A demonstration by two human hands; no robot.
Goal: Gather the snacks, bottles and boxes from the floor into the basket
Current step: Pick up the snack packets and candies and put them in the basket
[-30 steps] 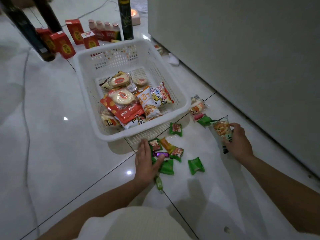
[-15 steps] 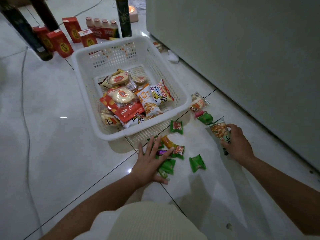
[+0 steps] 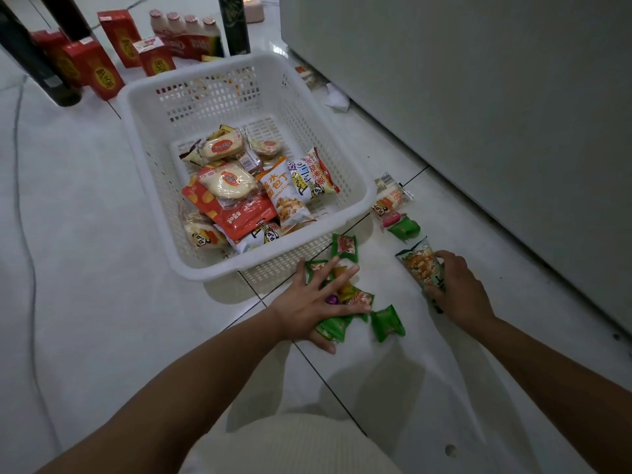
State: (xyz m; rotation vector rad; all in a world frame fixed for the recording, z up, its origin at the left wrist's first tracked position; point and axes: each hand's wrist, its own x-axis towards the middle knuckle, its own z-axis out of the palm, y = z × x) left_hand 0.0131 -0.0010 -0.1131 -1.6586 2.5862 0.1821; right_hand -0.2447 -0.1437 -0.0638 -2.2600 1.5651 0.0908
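A white slotted basket [image 3: 155, 186] stands on the tiled floor with several snack packets inside. Just in front of it lies a pile of small green and orange candy packets [image 3: 355, 297]. My left hand [image 3: 313, 304] lies flat on this pile with fingers spread. One green packet [image 3: 387, 323] lies apart to the right, another [image 3: 344, 246] by the basket's near rim. My right hand [image 3: 456, 289] is closed on a long green snack bag [image 3: 421, 265] resting on the floor. Further packets [image 3: 390, 198] lie beside the basket's right corner.
Red boxes [image 3: 99, 70], a pack of small white bottles [image 3: 186, 32] and tall dark bottles [image 3: 234, 23] stand on the floor behind the basket. A white cabinet wall [image 3: 496, 114] runs along the right. A cable [image 3: 25, 234] trails down the floor on the left.
My left hand opened and slid forward over the candy pile, its fingers now spread towards the basket. My right hand stays on the snack bag.
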